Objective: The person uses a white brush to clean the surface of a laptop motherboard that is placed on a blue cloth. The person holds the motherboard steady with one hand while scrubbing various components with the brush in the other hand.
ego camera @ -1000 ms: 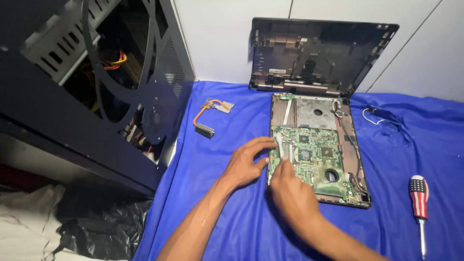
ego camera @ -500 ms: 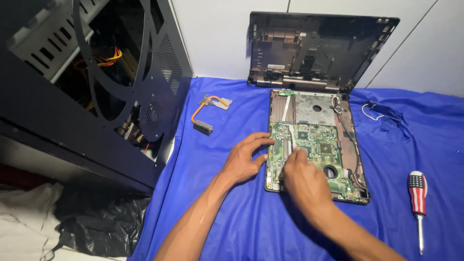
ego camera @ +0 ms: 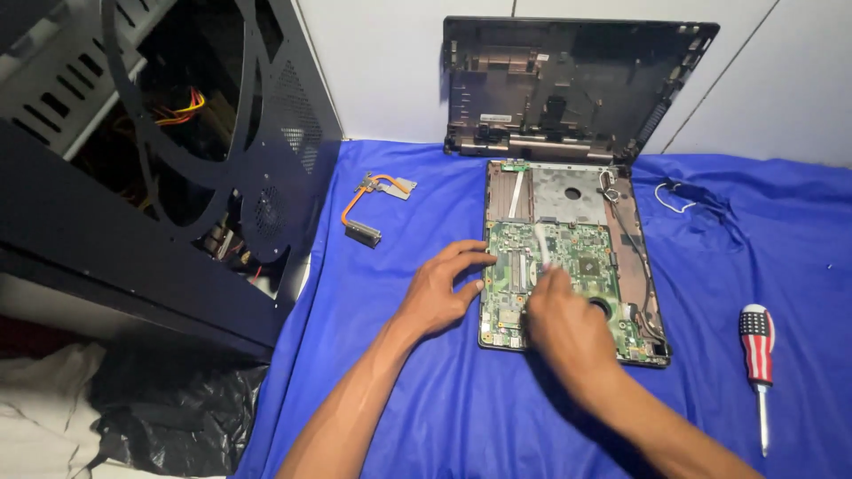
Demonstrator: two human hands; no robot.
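Far to the left of your fingers stands an open black computer case [ego camera: 177,168], and nearer, on the blue cloth [ego camera: 426,417], lies a copper heat pipe [ego camera: 373,206], well apart from your work. Your left hand [ego camera: 441,291] lies flat and open, its fingers [ego camera: 469,259] touching the left edge of the green circuit board [ego camera: 568,284], which sits in the laptop's bottom shell [ego camera: 635,257] with the lid [ego camera: 577,89] propped up behind. Your right hand [ego camera: 564,324] is on the board, its fingers around a pale strip; whether they grip it I cannot tell. Judge the board stiff, light and fragile: hold it by its edges, not its parts. Thin wires run along the shell's right side. Right of your fingers the cloth is open as far as the screwdriver [ego camera: 757,355].
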